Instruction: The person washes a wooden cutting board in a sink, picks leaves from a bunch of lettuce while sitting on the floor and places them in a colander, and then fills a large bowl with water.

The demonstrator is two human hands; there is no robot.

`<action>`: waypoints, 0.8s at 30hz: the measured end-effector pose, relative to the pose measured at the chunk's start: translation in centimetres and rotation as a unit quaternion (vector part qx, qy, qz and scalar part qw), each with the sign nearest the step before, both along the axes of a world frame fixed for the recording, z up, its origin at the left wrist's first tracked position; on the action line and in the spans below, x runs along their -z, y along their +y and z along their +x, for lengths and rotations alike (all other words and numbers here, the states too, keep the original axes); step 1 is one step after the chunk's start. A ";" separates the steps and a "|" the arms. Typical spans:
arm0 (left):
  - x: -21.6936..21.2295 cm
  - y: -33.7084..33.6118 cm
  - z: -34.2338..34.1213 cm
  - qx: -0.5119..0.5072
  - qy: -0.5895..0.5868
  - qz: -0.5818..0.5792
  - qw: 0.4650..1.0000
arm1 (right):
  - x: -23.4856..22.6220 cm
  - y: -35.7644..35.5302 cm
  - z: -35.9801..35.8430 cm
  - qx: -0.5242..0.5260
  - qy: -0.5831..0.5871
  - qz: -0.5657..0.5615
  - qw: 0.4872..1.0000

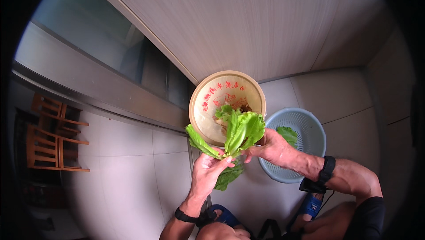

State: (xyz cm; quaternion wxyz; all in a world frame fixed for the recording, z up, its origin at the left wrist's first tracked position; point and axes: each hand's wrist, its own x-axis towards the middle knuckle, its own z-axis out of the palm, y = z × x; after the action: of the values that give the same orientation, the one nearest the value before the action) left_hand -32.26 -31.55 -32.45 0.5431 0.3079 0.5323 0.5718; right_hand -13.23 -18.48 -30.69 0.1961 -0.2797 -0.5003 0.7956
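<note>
My left hand point(208, 170) pinches the stem end of a green lettuce point(238, 134), whose leaves fan upward and to the left over the near rim of a waste bin point(261, 90). Beside the leaves on the right, my right hand point(275, 149) has its fingers curled against the lettuce's edge; the fingertips are partly hidden. The round beige bin has a liner with red print, and some leafy scraps point(242, 104) lie inside. Below my hands, more dark green leaves point(230, 177) show near the floor. One loose lettuce leaf point(288, 135) rests in a light blue plastic colander point(319, 127).
A wood-grain panel point(248, 18) rises behind the bin. At the left runs a metal door frame point(110, 80) with glass, and beyond it stand wooden chairs point(55, 138) on the tiled floor point(128, 173). My feet in blue slippers point(312, 204) are close by.
</note>
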 end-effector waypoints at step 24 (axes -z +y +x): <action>0.4 0.7 0.5 -0.081 -0.143 0.031 0.986 | -1.5 -1.4 0.6 -0.036 -0.033 0.467 0.883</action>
State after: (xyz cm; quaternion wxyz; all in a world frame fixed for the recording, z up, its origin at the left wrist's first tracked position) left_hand -31.74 -30.82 -32.85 0.5557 0.1961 0.4544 0.6680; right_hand -12.66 -19.90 -29.20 0.2587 -0.1636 -0.8301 0.4662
